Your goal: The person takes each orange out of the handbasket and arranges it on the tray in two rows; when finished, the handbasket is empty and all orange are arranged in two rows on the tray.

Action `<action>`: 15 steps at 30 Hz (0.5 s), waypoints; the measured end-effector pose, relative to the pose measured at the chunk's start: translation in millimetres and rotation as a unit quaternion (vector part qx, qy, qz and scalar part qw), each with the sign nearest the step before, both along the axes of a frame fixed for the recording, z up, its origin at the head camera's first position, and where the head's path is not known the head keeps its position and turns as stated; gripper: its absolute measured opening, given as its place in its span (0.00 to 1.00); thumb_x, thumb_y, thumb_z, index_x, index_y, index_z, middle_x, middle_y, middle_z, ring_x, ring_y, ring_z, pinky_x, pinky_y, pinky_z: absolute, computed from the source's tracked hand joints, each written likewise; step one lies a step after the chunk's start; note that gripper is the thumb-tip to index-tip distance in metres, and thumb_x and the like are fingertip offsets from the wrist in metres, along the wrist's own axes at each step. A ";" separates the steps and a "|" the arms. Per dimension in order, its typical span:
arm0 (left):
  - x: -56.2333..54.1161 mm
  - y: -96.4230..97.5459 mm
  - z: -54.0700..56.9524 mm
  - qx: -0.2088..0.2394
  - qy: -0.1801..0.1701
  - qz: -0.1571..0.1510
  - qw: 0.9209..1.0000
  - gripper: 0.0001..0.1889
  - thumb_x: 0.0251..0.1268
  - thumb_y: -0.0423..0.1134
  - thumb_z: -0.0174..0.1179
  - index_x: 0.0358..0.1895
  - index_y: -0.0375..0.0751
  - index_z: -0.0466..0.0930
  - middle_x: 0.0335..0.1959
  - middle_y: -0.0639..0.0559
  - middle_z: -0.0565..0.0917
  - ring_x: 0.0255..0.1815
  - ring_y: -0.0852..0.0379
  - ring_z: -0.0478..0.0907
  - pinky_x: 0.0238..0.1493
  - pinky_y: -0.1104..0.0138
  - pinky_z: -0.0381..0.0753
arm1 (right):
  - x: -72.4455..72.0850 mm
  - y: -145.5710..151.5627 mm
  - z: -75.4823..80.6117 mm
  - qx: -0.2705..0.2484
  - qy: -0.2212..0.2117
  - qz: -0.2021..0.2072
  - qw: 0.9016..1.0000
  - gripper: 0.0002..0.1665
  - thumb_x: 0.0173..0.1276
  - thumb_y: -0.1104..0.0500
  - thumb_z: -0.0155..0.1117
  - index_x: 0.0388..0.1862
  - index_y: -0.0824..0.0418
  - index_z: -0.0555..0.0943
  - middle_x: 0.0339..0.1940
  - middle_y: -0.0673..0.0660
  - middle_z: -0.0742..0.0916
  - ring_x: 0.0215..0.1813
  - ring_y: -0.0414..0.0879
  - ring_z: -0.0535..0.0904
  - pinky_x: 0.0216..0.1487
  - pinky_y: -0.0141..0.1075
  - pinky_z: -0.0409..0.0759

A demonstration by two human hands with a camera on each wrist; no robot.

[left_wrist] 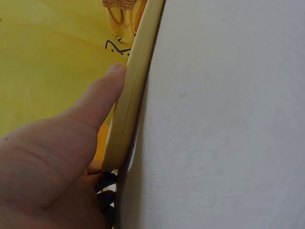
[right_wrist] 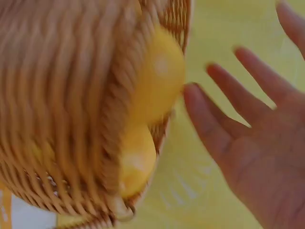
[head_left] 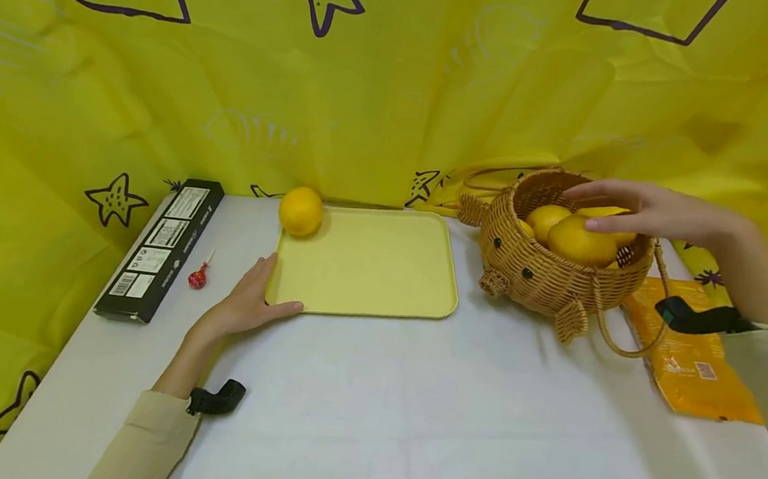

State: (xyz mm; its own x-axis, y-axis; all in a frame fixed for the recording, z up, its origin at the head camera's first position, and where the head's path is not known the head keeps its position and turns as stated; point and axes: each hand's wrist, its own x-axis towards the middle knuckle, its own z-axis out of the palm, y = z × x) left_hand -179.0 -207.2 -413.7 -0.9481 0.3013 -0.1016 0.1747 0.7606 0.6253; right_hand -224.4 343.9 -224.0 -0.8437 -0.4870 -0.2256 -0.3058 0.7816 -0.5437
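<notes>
My left hand point(head_left: 248, 300) touches the near left corner of a pale yellow tray point(head_left: 368, 265), its thumb straight along the front edge. In the left wrist view that thumb lies against the tray's rim point(left_wrist: 125, 129). A round orange point(head_left: 301, 211) sits at the tray's far left corner. At the right, my right hand point(head_left: 657, 212) hovers over a wicker basket point(head_left: 540, 281) with an animal face, holding several yellow fruits. The right wrist view shows its fingers spread and empty, close to a large smooth yellow fruit point(right_wrist: 159, 76); the fruits' exact kind is unclear.
A long black box point(head_left: 161, 249) lies at the left beside a red lollipop point(head_left: 197, 276). An orange packet point(head_left: 698, 362) lies right of the basket, partly under its looped handle point(head_left: 623, 351). Yellow patterned cloth point(head_left: 368, 115) hangs behind the white table point(head_left: 374, 416).
</notes>
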 end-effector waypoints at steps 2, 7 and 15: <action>1.1 -0.5 -0.2 0.001 -0.002 0.000 1.000 0.57 0.60 0.56 0.64 0.76 0.26 0.35 0.78 0.28 0.41 0.79 0.31 0.37 0.76 0.40 0.40 | -8.3 8.0 2.5 0.019 -0.022 0.020 0.999 0.32 0.75 0.55 0.52 0.76 0.49 0.59 0.75 0.61 0.65 0.74 0.62 0.57 0.61 0.66 0.63; 2.9 -0.2 0.6 0.009 0.001 -0.002 1.000 0.57 0.60 0.55 0.64 0.76 0.25 0.35 0.77 0.27 0.41 0.78 0.30 0.37 0.76 0.39 0.40 | -27.6 18.9 7.9 0.058 -0.052 0.057 0.995 0.33 0.76 0.55 0.50 0.77 0.51 0.56 0.76 0.58 0.64 0.74 0.56 0.61 0.62 0.55 0.71; 0.3 -0.8 0.4 0.004 -0.006 0.000 1.000 0.57 0.60 0.57 0.64 0.76 0.27 0.35 0.78 0.29 0.40 0.79 0.32 0.37 0.77 0.40 0.40 | -47.5 26.2 15.6 0.012 -0.205 0.060 0.977 0.36 0.78 0.56 0.45 0.80 0.52 0.46 0.73 0.40 0.62 0.60 0.18 0.67 0.58 0.52 0.80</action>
